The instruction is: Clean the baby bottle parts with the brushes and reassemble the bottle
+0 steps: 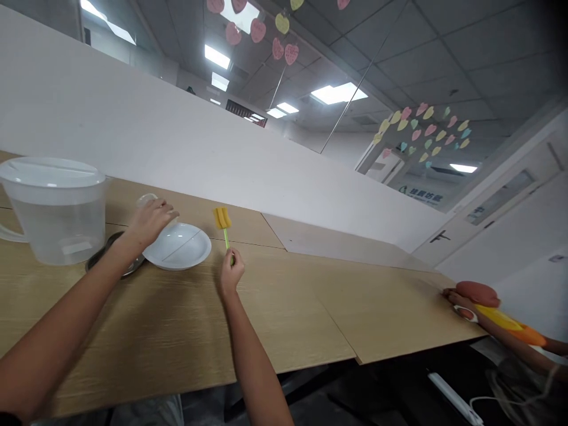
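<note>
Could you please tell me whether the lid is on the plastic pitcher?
On: the white lid sits across the top of the clear plastic pitcher.

On the wooden table (284, 313) we have a plastic pitcher (55, 219) at the far left, with a metal dish (104, 251) just to its right and partly under our left forearm. Right beside that dish lies a plate (177, 247). Our left hand (151, 223) sits just above the plate's left side, around a cup (147, 200). To the plate's right, our right hand (231, 271) grips a bottle brush (224, 234), its head pointing away from us. Behind the table runs a partition (177, 160). Well off to the right, another person's hand (461, 302) lies at the table's edge, beside a sponge (477, 291). Below that end of the table lies a power strip (452, 397).
</note>
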Motion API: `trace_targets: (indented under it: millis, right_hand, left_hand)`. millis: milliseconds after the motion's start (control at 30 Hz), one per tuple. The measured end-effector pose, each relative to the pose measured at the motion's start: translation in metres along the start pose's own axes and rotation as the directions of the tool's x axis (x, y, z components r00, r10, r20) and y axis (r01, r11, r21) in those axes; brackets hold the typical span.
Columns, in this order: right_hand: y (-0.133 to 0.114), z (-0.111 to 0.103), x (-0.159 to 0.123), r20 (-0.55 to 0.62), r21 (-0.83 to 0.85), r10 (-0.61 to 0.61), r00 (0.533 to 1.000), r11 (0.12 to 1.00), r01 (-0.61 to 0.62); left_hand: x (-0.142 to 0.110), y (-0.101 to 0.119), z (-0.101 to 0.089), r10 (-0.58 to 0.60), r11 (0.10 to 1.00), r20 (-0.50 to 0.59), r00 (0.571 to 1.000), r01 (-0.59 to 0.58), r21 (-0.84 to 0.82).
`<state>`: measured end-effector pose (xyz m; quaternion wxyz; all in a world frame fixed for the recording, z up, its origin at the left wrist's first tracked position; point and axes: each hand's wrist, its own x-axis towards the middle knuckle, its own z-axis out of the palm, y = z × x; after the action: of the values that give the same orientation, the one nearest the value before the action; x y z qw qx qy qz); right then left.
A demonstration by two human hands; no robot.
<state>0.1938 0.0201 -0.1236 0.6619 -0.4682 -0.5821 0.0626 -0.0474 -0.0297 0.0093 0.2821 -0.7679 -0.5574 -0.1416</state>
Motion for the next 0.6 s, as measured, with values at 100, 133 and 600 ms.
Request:
trace_targets:
  millis: [100,133,600]
  right_hand:
    - [0.008,0.003,0.003,0.060,-0.199,0.149,0.987,0.971,-0.135]
    - [0.009,0.003,0.003,0.102,-0.294,0.202,0.974,0.942,-0.164]
    - [-0.018,-0.004,-0.005,0.442,-0.666,0.446,0.779,0.744,-0.048]
  left_hand:
    - [0.005,0.009,0.000,-0.052,0.995,0.030,0.998,0.055,-0.087]
    - [0.006,0.012,-0.003,-0.090,0.989,0.037,0.995,0.094,-0.116]
    - [-0.002,0.060,-0.094,-0.153,0.854,0.231,0.961,0.246,-0.459]
